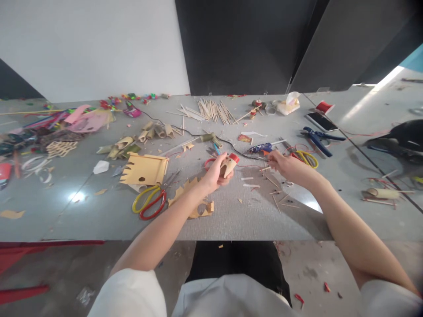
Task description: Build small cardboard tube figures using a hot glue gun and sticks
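My left hand [220, 174] is wrapped round a short piece of bamboo [228, 164] with a red cap-like end and a small dark dot on its side. A thin red string [251, 166] runs from the bamboo across to my right hand [279, 163]. The right fingers are pinched together at the string's far end, though their tips are partly hidden. Just beyond them lies a dark blue glue gun [261, 148] with an orange trigger. Under my left forearm is a cut sheet of tan card [206, 208].
Scissors with yellow and red handles [153, 202] lie left of my left arm, beside notched card [147, 169]. Bamboo pieces [158, 130] and thin sticks [214, 111] are farther back. Blue pliers [319, 138], a phone [322, 121] and a red spool [324, 107] lie right.
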Tool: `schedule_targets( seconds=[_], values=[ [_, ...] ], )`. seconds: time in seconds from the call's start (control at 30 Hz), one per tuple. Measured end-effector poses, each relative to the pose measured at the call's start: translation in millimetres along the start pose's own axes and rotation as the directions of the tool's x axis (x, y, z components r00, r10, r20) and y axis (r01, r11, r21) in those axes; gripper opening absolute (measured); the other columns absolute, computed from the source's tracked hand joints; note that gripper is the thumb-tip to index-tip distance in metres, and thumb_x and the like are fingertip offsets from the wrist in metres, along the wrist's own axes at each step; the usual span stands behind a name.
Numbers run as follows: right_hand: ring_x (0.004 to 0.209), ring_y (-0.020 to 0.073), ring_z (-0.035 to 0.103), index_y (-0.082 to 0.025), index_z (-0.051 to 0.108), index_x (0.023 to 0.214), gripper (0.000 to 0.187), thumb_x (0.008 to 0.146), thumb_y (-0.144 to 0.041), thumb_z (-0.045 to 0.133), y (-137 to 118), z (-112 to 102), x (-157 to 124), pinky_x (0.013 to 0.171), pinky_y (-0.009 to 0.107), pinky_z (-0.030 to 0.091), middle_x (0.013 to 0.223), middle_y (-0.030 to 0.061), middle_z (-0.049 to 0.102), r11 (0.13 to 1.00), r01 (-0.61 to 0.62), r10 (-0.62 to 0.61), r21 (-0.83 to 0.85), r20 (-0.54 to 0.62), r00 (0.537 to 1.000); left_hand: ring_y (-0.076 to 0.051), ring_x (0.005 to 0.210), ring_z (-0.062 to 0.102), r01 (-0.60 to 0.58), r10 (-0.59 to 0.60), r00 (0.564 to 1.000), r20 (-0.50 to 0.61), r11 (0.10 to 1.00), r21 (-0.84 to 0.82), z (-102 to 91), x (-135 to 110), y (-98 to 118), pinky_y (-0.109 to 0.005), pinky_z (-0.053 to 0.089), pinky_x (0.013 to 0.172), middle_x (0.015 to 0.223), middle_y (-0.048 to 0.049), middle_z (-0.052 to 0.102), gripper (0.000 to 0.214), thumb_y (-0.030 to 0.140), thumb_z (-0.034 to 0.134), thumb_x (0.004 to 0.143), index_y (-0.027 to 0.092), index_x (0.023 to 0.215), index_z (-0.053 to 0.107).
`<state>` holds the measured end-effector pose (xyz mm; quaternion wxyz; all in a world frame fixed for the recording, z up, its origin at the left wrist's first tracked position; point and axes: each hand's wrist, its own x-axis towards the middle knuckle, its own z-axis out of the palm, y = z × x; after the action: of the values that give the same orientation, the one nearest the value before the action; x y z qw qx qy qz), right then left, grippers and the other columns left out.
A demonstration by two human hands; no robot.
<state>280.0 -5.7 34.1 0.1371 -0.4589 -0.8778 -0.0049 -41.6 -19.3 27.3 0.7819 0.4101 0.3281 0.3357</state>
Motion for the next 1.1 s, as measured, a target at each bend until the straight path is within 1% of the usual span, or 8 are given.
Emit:
schedule_targets(
  seconds=[0.07, 0.17, 0.33, 0.47, 0.57, 0.63, 0.83, 1.1],
  values=[
    [0.081, 0.027, 0.075, -0.021, 0.063, 0.134, 0.033, 0.114, -0.037, 0.041, -4.8, -7.6, 1.1, 0.075, 0.037, 0.055, 0.102, 0.011, 0.079, 0.997, 0.019, -0.014, 0.073, -0.059, 0.998, -0.004, 0.035, 0.015, 0.059, -0.059, 0.998, 0.011, 0.998, 0.026, -2.8, -2.8, 5.9, -0.019, 0.01, 0.036, 0.049, 0.0052, 0.039, 0.06, 0.066, 0.036, 0.106, 0.021, 0.068, 0.046],
    [0.109, 0.0279, 0.077, -0.024, 0.066, 0.139, 0.035, 0.115, -0.036, 0.044, -12.8, -12.4, 0.8, 0.092, 0.04, 0.059, 0.128, 0.0124, 0.077, 0.973, 0.126, -0.087, 0.193, -0.198, 0.976, -0.004, 0.037, 0.015, 0.183, -0.189, 0.979, 0.077, 0.98, 0.082, -5.2, -7.8, 14.5, -0.018, 0.009, 0.036, 0.051, 0.005, 0.038, 0.056, 0.06, 0.042, 0.106, 0.02, 0.068, 0.047],
    [0.104, 0.0243, 0.079, -0.026, 0.075, 0.131, 0.028, 0.112, -0.031, 0.055, -22.5, -7.2, -3.6, 0.091, 0.037, 0.062, 0.117, 0.0066, 0.081, 0.939, 0.245, -0.16, 0.241, -0.325, 0.932, -0.005, 0.04, 0.012, 0.287, -0.307, 0.946, 0.108, 0.943, 0.167, -5.9, -13.6, 20.7, -0.019, 0.008, 0.037, 0.051, 0.005, 0.034, 0.052, 0.057, 0.048, 0.104, 0.02, 0.067, 0.046],
    [0.094, 0.0215, 0.078, -0.025, 0.076, 0.125, 0.022, 0.111, -0.03, 0.06, -32.2, -6.5, -4.4, 0.082, 0.034, 0.061, 0.105, 0.0051, 0.081, 0.917, 0.332, -0.262, 0.221, -0.291, 0.92, -0.006, 0.041, 0.013, 0.352, -0.391, 0.912, 0.127, 0.902, 0.25, -7.9, -13.9, 18.8, -0.02, 0.008, 0.038, 0.052, 0.004, 0.036, 0.05, 0.058, 0.051, 0.103, 0.02, 0.071, 0.051],
    [0.085, 0.0194, 0.076, -0.023, 0.078, 0.117, 0.019, 0.11, -0.03, 0.061, -39.8, -5.8, -2.7, 0.076, 0.033, 0.057, 0.098, 0.0054, 0.08, 0.909, 0.386, -0.338, 0.161, -0.259, 0.905, -0.007, 0.041, 0.013, 0.372, -0.432, 0.888, 0.16, 0.877, 0.305, -9.5, -11.6, 14.5, -0.021, 0.008, 0.038, 0.051, 0.0029, 0.037, 0.056, 0.065, 0.046, 0.103, 0.02, 0.07, 0.052],
    [0.082, 0.0181, 0.074, -0.023, 0.079, 0.114, 0.019, 0.11, -0.029, 0.062, -43.5, -3.9, -1.5, 0.073, 0.032, 0.054, 0.095, 0.0051, 0.079, 0.907, 0.403, -0.363, 0.118, -0.261, 0.894, -0.008, 0.04, 0.015, 0.379, -0.449, 0.882, 0.142, 0.856, 0.35, -9.0, -9.9, 11.2, -0.022, 0.01, 0.038, 0.049, 0.0026, 0.037, 0.059, 0.067, 0.041, 0.105, 0.02, 0.072, 0.056],
    [0.075, 0.0158, 0.07, -0.022, 0.079, 0.11, 0.019, 0.11, -0.029, 0.062, -46.4, 0.0, -0.3, 0.068, 0.03, 0.049, 0.086, 0.0031, 0.077, 0.903, 0.423, -0.392, 0.073, -0.26, 0.883, -0.01, 0.037, 0.02, 0.329, -0.397, 0.916, 0.051, 0.819, 0.471, -2.9, -10.7, 8.2, -0.022, 0.015, 0.039, 0.045, 0.0034, 0.034, 0.067, 0.061, 0.028, 0.11, 0.015, 0.095, 0.074],
    [0.071, 0.0157, 0.068, -0.022, 0.079, 0.104, 0.021, 0.11, -0.03, 0.061, -46.8, -0.5, 1.2, 0.066, 0.03, 0.045, 0.081, 0.003, 0.075, 0.903, 0.413, -0.38, 0.121, -0.229, 0.896, -0.009, 0.036, 0.023, 0.257, -0.347, 0.936, 0.061, 0.789, 0.558, -2.7, -11.8, 8.7, -0.022, 0.017, 0.039, 0.044, 0.0018, 0.037, 0.054, 0.047, 0.038, 0.108, 0.014, 0.088, 0.075]
  ],
)
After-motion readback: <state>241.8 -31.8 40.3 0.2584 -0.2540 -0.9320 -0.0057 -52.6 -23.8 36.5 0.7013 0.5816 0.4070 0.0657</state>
